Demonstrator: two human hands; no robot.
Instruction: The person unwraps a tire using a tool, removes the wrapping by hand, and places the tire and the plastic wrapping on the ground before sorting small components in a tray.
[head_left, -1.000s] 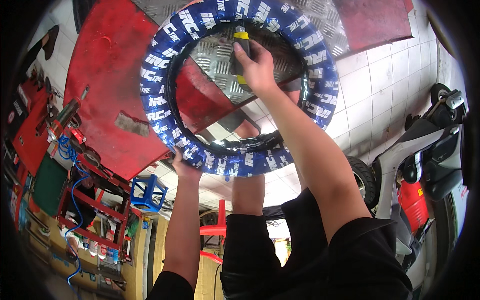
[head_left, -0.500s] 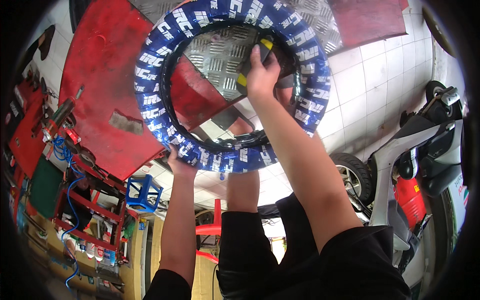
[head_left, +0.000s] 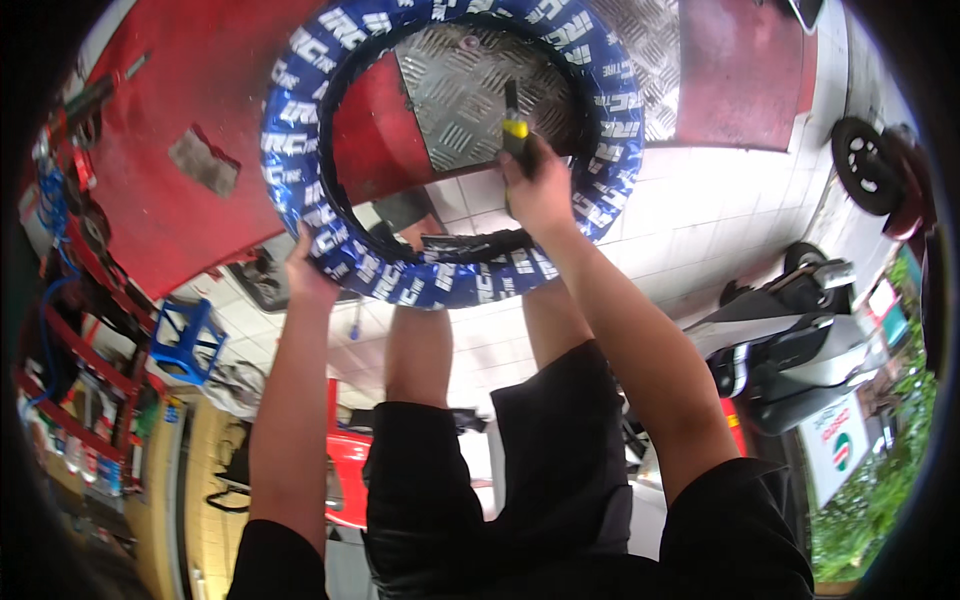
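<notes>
A motorcycle tyre (head_left: 290, 142), wrapped in blue film with white print, is held up in front of me, tilted toward me. My left hand (head_left: 310, 268) grips its lower left edge, thumb on the wrapping. Inside the ring's opening, toward its right side, my right hand (head_left: 543, 190) is closed around a black and yellow box cutter (head_left: 515, 130). The cutter's dark, narrow end points away from me. Whether its blade is out, I cannot make out. The fingers of my right hand are partly hidden behind the handle.
Beyond the tyre lies a red work platform (head_left: 200, 75) with a metal tread plate (head_left: 440, 70) and a grey flat block (head_left: 205, 160). A blue stool (head_left: 187, 340) stands on the left by a red tool rack (head_left: 75, 385). Parked scooters (head_left: 800, 345) line the right.
The cutter has turned from lying along my right palm to pointing away from me. My view has swung, and the tyre sits slightly higher and further left in it.
</notes>
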